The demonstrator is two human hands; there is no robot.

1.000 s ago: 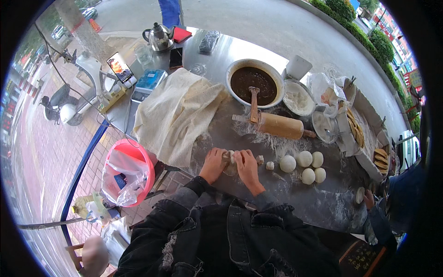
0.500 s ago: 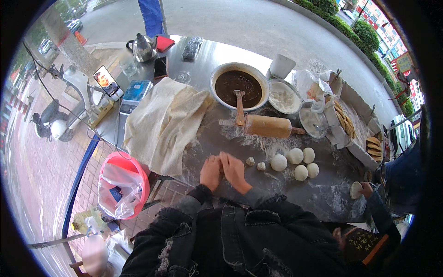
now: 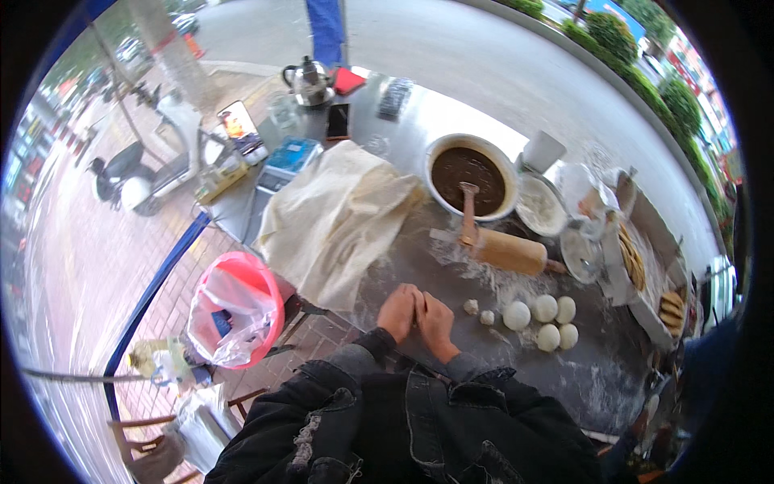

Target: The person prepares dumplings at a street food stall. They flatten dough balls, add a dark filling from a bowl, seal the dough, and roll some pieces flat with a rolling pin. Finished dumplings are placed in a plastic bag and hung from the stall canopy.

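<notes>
My left hand and my right hand are pressed together near the table's front edge. Their fingers are curled inward, and whatever lies between them is hidden. Two small dough lumps sit just to the right of my right hand. Beyond these, several smooth white dough balls form a cluster on the floured metal table. A beige cloth lies rumpled to the left of my hands. Farther off, a thick wooden rolling pin rests on scattered flour.
Behind the rolling pin stands a bowl of dark brown paste with a wooden paddle. Flour containers and a paper-lined box of flat pastries occupy the right. A pink bucket, kettle and phone are at left.
The view has turned, shifting the table's things rightward in the picture. My hands stay together, the fingers slightly more overlapped. A co-worker's hand with a round dough piece at right is now blurred near the rim.
</notes>
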